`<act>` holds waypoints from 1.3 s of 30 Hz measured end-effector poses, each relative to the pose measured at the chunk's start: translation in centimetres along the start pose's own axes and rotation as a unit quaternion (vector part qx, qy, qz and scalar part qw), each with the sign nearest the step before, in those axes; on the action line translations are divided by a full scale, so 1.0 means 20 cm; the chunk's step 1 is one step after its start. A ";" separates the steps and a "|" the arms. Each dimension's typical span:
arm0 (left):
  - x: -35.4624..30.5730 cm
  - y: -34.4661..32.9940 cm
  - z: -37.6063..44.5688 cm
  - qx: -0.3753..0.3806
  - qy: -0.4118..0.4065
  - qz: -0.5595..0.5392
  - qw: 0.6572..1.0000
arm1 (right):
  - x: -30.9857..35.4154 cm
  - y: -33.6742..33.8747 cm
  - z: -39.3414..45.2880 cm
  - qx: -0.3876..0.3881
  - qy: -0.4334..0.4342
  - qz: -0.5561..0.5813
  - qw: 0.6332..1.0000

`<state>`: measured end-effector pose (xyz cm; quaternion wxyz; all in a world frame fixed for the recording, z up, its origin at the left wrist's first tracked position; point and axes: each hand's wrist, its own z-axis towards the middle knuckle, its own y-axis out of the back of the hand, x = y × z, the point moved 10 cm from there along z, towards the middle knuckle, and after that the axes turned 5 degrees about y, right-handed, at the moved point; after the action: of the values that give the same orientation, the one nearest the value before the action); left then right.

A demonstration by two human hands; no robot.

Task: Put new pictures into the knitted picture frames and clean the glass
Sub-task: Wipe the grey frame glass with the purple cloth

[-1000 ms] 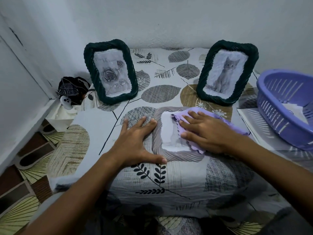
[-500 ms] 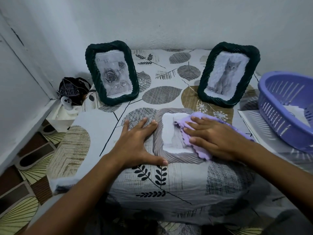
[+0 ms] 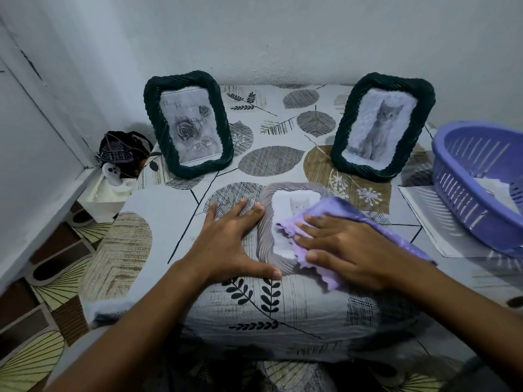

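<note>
A grey knitted frame (image 3: 264, 236) lies flat on the leaf-patterned cloth, a kitten picture showing at its top. My right hand (image 3: 343, 251) presses a purple cloth (image 3: 334, 215) flat onto its glass, covering the lower right part. My left hand (image 3: 226, 244) lies spread on the surface against the frame's left edge, thumb along its bottom left corner. Two dark green knitted frames stand upright behind: one with a rose picture (image 3: 188, 128) at back left, one with a kitten picture (image 3: 382, 127) at back right.
A purple plastic basket (image 3: 464, 193) with white paper inside stands at the right, on a printed sheet (image 3: 424, 222). A dark pouch (image 3: 121, 152) and a small white ghost figure (image 3: 111, 172) sit at the left by the wall. Patterned floor lies beyond the left edge.
My right hand has slid the purple cloth down and toward me over the glass, uncovering the kitten's face at the top. My left hand has stayed against the frame.
</note>
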<state>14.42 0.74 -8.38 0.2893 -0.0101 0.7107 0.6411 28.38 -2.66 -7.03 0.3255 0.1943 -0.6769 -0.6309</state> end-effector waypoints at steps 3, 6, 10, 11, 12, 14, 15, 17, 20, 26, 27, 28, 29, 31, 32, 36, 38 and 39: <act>0.00 -0.01 0.00 0.004 -0.007 0.002 1.000 | -0.06 0.05 -0.03 -0.021 -0.016 -0.020 0.999; 0.01 -0.01 0.00 0.006 -0.005 0.003 1.000 | -0.09 0.07 0.05 -0.030 -0.025 -0.077 0.996; 0.00 -0.01 0.00 0.007 -0.005 -0.006 1.000 | -0.15 0.06 0.19 -0.013 -0.073 -0.077 0.994; 0.00 -0.01 0.00 0.007 -0.005 -0.007 1.000 | -0.15 0.05 0.22 -0.001 -0.080 -0.076 0.994; 0.00 -0.01 0.00 0.005 -0.003 -0.006 1.000 | -0.15 0.04 0.24 0.010 -0.085 -0.073 0.994; 0.00 -0.01 0.00 0.004 -0.002 -0.003 1.000 | -0.14 0.01 0.25 0.018 -0.094 -0.074 0.993; 0.00 0.00 0.00 0.004 -0.002 -0.001 1.000 | -0.15 0.00 0.24 0.013 -0.101 -0.088 0.991; 0.00 0.00 0.00 0.003 0.000 0.001 1.000 | -0.16 -0.02 0.23 0.002 -0.127 -0.121 0.984; 0.00 0.00 0.00 0.000 0.000 0.004 1.000 | -0.14 -0.03 0.20 -0.007 -0.167 -0.104 0.980; 0.02 -0.01 0.01 -0.004 0.008 -0.006 1.000 | 0.08 -0.03 0.01 0.007 -0.127 -0.069 0.989; 0.01 -0.01 0.00 0.000 0.006 -0.007 1.000 | 0.07 -0.04 -0.01 0.015 -0.126 -0.061 0.990; 0.01 -0.01 0.00 0.005 0.004 -0.007 1.000 | 0.05 -0.04 -0.02 0.021 -0.129 -0.056 0.990; 0.01 -0.01 0.00 0.009 0.002 -0.006 1.000 | 0.03 -0.04 -0.02 0.024 -0.134 -0.057 0.989; 0.01 -0.02 0.00 0.015 -0.002 -0.003 1.000 | -0.05 -0.02 0.03 0.020 -0.147 -0.075 0.986; 0.01 -0.02 0.01 0.016 -0.003 -0.004 1.000 | -0.09 -0.02 0.07 0.017 -0.152 -0.080 0.985; 0.01 -0.02 0.01 0.022 -0.001 0.003 1.000 | -0.20 -0.04 0.21 0.026 -0.148 -0.063 0.987; 0.02 -0.02 0.01 0.022 0.000 0.002 1.000 | -0.20 -0.06 0.26 0.032 -0.138 -0.059 0.988; 0.02 -0.03 0.01 0.021 0.000 0.001 1.000 | -0.19 -0.06 0.28 0.033 -0.129 -0.055 0.990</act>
<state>14.38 1.02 -9.02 0.2883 -0.0032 0.7239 0.6267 27.05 3.83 -8.90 0.1936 0.1585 -0.7225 -0.6446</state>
